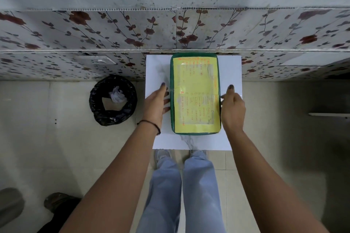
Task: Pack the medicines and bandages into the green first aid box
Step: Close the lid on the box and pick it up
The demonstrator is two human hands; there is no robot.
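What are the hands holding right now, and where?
Both hands flank the closed green first aid box: left hand at its left long side, right hand at its right. A firm grip cannot be told.

Both arms extended forward | left hand (pixel 157 104) flat, fingers straight, thin dark band at wrist | right hand (pixel 233 108) loosely curled, index finger raised | neither holds anything

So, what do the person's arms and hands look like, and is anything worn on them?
Both forearms are bare, with no sleeves in view. The left hand has a thin black cord bracelet at the wrist. The right hand shows no bracelet, ring or watch. The fingernails on both hands carry dark polish.
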